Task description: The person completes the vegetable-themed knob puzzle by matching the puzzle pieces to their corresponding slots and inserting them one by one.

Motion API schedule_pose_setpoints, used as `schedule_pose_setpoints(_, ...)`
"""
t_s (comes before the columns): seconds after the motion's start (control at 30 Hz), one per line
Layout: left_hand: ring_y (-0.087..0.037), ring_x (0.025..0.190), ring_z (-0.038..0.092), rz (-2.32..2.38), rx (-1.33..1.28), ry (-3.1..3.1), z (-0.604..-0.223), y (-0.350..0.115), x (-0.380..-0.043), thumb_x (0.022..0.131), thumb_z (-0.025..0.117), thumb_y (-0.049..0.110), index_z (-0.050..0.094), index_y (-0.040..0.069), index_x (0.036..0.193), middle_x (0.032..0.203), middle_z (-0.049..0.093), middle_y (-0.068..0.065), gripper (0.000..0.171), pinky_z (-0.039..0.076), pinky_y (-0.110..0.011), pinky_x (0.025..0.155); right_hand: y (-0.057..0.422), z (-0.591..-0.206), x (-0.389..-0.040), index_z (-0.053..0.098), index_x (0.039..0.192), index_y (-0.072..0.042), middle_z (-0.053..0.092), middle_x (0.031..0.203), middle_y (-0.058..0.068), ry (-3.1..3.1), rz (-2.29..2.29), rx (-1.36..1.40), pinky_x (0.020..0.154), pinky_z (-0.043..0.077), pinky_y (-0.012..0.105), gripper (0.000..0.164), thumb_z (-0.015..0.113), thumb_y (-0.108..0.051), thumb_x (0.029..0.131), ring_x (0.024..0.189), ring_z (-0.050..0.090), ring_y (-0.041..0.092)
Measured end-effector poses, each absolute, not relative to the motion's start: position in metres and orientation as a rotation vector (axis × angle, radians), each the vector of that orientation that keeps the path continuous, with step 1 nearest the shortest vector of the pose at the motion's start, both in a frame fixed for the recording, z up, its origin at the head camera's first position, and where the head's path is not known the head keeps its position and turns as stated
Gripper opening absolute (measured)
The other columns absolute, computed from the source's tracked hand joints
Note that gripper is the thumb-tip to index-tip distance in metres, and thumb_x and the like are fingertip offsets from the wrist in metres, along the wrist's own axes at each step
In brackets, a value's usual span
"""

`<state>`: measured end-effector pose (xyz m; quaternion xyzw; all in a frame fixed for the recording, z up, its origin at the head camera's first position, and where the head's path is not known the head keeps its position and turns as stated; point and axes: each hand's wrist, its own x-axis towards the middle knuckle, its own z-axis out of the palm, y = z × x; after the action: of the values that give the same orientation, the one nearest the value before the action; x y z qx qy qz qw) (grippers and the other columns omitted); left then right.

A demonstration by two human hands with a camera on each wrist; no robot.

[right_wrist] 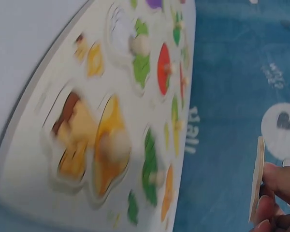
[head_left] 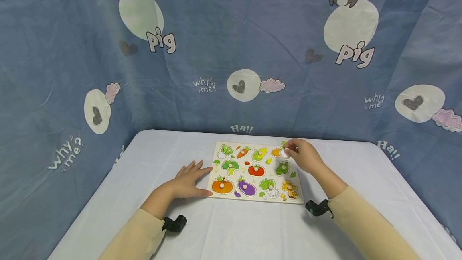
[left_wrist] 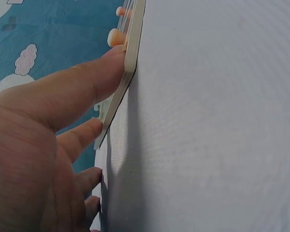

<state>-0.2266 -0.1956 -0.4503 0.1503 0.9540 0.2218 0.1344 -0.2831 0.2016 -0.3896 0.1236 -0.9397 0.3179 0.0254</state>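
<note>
A wooden peg puzzle board [head_left: 235, 174] with vegetable pieces lies flat on the table. My left hand [head_left: 188, 179] rests at its left side, fingers spread, with the thumb by the near left corner and the index fingertip at the edge. In the left wrist view, the thumb [left_wrist: 94, 77] presses against the board's side. My right hand [head_left: 306, 155] pinches a white-and-green vegetable puzzle piece [head_left: 283, 153] above the far right corner, overlapping an orange picture there. The right wrist view shows this thin piece [right_wrist: 256, 181] edge-on, its printed face hidden.
Knobbed pieces sit across the board, among them a pumpkin [head_left: 218, 188], an eggplant [head_left: 243, 185], a tomato [head_left: 252, 172] and a mushroom [head_left: 288, 185]. A white cloth [head_left: 245, 232] covers the table. Behind hangs a blue printed curtain [head_left: 216, 51].
</note>
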Motion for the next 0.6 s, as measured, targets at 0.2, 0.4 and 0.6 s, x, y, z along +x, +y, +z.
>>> schedule_pose_setpoints(0.2,-0.044,0.151,0.006,0.653,0.441,2.766,-0.448,-0.195,-0.226,0.079,0.076,0.056,0.043,0.021,0.153,0.164,0.02,-0.019,0.089,0.002,-0.062,0.12,0.176,-0.384,-0.281,0.067,0.111,-0.005,0.065,0.095,0.007,-2.897,1.039,0.414,0.068,0.05,0.033,0.017,0.066,-0.016,0.098,0.078,0.056,0.02)
schedule_pose_setpoints(0.4,-0.044,0.151,0.007,0.658,0.445,2.773,-0.448,-0.196,-0.226,0.079,0.076,0.057,0.043,0.02,0.153,0.164,0.02,-0.019,0.089,0.002,-0.062,0.12,0.15,-0.383,-0.284,0.068,0.109,-0.008,0.064,0.092,0.005,-2.904,1.064,0.455,0.066,0.048,0.034,0.014,0.066,-0.017,0.098,0.075,0.053,0.02)
schedule_pose_setpoints(0.6,-0.044,0.151,0.006,0.665,0.446,2.769,-0.451,-0.196,-0.226,0.078,0.076,0.058,0.043,0.021,0.153,0.164,0.02,-0.019,0.09,0.001,-0.062,0.12,0.127,-0.39,-0.289,0.069,0.107,-0.01,0.064,0.091,0.002,-2.909,1.078,0.483,0.067,0.049,0.034,0.013,0.067,-0.019,0.098,0.077,0.055,0.019)
